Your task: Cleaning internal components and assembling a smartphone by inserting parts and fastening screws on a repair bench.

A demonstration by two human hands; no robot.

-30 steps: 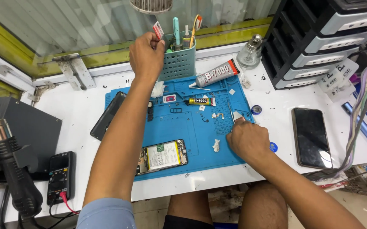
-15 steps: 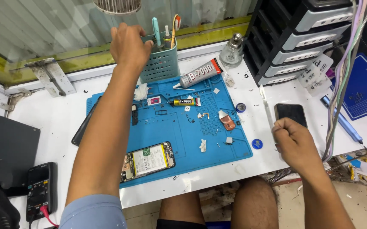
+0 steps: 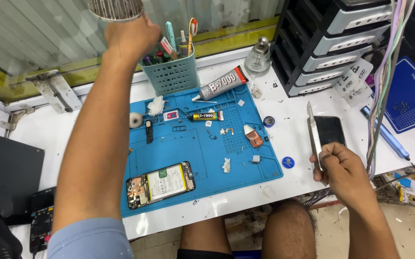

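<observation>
right hand (image 3: 343, 169) is up off the white worktop (image 3: 284, 103) at the near right edge, fingers pinched around a slim metal scalpel-like tool (image 3: 314, 133), its blade pointing up and away, just in front of a dark phone (image 3: 331, 130) lying face up on the worktop. left hand (image 3: 131, 34) is stretched far out over the teal tool basket (image 3: 173, 73) at the back, right by the pens and brushes standing in it; whether it grips anything there cannot be told, the fingers are hidden behind the hand. between the two arms lies the blue repair mat (image 3: 202, 153). on its near left part sits an opened phone (image 3: 160, 184), back off, battery and board showing. up at the mat's far edge a grey glue tube (image 3: 223, 84) lies tilted, a smaller black and yellow tube (image 3: 204, 116) below it. a small orange-brown piece (image 3: 254, 138) sits near the mat's right side, with white scraps just beside it. a blue disc (image 3: 288, 162) rests on the worktop just off the mat. a glass bottle (image 3: 259, 56) stands behind, next to a black drawer cabinet (image 3: 332, 38).
</observation>
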